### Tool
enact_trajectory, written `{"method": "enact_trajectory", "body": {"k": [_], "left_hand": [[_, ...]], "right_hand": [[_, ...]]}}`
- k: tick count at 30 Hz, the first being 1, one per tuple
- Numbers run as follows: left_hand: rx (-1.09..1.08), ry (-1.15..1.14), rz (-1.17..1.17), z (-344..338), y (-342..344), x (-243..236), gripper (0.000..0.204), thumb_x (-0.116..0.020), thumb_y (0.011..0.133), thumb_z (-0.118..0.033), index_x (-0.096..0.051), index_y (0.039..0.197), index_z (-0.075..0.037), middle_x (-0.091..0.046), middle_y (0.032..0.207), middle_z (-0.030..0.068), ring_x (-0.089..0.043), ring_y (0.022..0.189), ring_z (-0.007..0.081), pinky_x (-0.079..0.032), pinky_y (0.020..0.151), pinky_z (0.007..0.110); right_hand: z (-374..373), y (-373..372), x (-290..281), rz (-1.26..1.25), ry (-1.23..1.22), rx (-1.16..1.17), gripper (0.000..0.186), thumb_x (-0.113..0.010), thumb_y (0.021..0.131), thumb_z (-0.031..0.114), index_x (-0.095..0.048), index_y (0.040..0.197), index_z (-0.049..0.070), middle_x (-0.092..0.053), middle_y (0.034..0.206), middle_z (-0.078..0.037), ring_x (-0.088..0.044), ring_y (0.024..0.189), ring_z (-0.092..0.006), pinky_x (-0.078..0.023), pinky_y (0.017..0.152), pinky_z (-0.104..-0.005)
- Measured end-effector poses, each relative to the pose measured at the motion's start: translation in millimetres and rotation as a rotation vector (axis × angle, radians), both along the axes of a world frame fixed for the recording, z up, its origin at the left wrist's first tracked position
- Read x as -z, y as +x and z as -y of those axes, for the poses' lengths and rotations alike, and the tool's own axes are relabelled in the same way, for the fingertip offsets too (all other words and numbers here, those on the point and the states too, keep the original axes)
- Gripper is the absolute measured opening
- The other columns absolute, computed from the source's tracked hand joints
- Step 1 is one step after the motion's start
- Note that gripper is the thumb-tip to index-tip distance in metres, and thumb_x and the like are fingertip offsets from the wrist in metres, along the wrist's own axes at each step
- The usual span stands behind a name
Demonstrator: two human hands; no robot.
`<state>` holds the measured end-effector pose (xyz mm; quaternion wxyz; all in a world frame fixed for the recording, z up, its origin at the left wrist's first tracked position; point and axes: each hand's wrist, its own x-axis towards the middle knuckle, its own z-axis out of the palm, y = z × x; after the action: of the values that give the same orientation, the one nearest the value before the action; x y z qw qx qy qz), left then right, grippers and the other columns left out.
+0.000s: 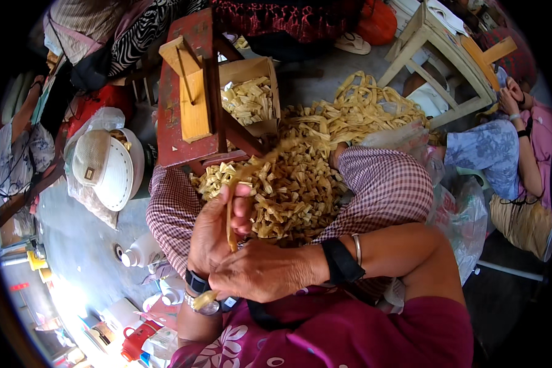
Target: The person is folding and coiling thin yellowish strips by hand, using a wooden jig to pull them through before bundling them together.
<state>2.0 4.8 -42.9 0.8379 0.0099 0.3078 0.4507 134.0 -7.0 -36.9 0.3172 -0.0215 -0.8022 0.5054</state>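
A pale yellow strip point(229, 221) is pinched upright between the fingers of the left hand point(218, 230) at the centre of the frame; its lower end is gripped by the closed right hand point(260, 270) just below; a heap of folded strips point(288, 190) is spread across the checked lap above; a red wooden bench point(187, 92) stands at upper left.

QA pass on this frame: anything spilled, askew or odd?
Nothing damaged. Cut yellow strip pieces are heaped loose on the person's lap, beyond the cardboard box. Left hand and right hand hold one strip upright.
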Motion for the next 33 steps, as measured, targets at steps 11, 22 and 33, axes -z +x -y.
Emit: {"method": "enact_trajectory", "body": {"k": [11, 22, 33], "left_hand": [[-0.015, 0.283, -0.682, 24, -15, -29, 0.019, -0.050, 0.084, -0.018, -0.045, 0.069, -0.009, -0.037, 0.056, -0.0056, -0.032, 0.047, 0.0069, -0.024, 0.043, 0.023], [-0.117, 1.321, -2.126, 29, -8, -33, 0.011, -0.062, 0.079, -0.001, -0.055, 0.087, -0.002, -0.058, 0.094, 0.0145, -0.056, 0.077, 0.0306, -0.045, 0.068, 0.038], [-0.360, 0.491, -0.511, 25, -16, -30, 0.020, -0.065, 0.086, -0.013, -0.052, 0.098, -0.005, -0.055, 0.075, -0.0019, -0.045, 0.057, 0.0043, -0.037, 0.053, 0.019]], "right_hand": [[-39, 2, 2, -0.029, -0.314, 0.641, 0.022, -0.049, 0.095, 0.020, -0.050, 0.085, 0.000, -0.042, 0.070, -0.011, -0.044, 0.062, -0.0267, -0.038, 0.059, -0.0360], [-54, 11, 0, 0.192, -0.262, 0.321, 0.028, -0.048, 0.091, 0.021, -0.055, 0.076, -0.001, -0.059, 0.067, -0.018, -0.061, 0.065, -0.0336, -0.047, 0.057, -0.0414], [-52, 15, -17, 0.142, -0.096, 0.288, 0.024, -0.049, 0.096, 0.027, -0.045, 0.106, 0.005, -0.055, 0.073, -0.014, -0.059, 0.067, -0.0319, -0.042, 0.056, -0.0396]]}}
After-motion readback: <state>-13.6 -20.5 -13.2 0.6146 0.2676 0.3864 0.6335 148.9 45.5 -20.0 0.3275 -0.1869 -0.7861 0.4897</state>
